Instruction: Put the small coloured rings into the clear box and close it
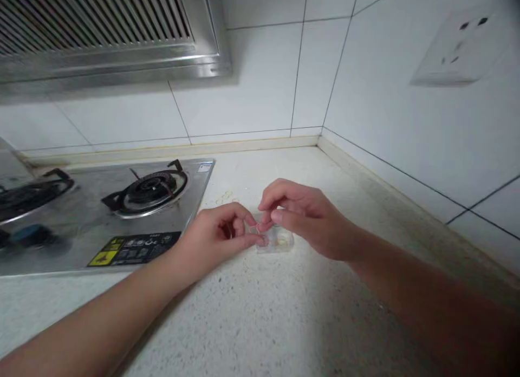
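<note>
Left grip and right grip pinch a thin band; just below them, a clear box holds yellowish loops!

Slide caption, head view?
Left hand and right hand close together over a clear container on a speckled counter beside a gas stove.

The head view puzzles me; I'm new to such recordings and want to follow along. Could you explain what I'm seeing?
There is no machine: these are a person's bare hands, seen by a camera worn on their head, looking forward and down. The left hand and right hand are close together at a clear box on the counter. A thin strand shows between them, too blurred to identify. Small yellowish loops lie beyond the left hand; a stove is to the left.
</note>
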`<state>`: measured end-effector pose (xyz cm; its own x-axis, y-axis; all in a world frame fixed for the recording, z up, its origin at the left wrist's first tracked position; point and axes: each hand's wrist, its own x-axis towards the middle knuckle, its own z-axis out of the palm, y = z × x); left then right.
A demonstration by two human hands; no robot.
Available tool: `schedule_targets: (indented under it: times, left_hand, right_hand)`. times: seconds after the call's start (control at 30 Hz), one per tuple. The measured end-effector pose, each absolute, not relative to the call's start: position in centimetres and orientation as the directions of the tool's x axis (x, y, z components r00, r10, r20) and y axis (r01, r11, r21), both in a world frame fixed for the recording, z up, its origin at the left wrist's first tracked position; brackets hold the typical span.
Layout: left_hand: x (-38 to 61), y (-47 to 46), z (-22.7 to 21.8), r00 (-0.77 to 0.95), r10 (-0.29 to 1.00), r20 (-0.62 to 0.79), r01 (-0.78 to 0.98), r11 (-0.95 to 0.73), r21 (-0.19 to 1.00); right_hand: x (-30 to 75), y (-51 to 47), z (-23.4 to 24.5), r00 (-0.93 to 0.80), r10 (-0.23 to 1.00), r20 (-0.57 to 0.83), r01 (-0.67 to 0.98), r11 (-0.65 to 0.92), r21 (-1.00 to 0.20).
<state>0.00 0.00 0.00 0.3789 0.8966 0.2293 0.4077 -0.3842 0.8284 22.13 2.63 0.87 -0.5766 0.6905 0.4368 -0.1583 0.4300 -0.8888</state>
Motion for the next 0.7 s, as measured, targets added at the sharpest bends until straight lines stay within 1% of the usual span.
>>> schedule_targets:
  times: [0.4,0.7]
  left_hand:
    - [0.27,-0.17,0.06,0.386,0.897,0.215,0.385,-0.369,0.846]
    - [0.22,-0.19,-0.02,0.405,0.889,0.213,0.410,-0.385,0.827]
  right_hand:
    - [22.08,2.60,0.94,-0.600,0.663,0.447,-0.198,0.419,-0.886]
    - [21.95,2.53,1.05,-0.594,0.670,0.445,-0.152,0.450,-0.880]
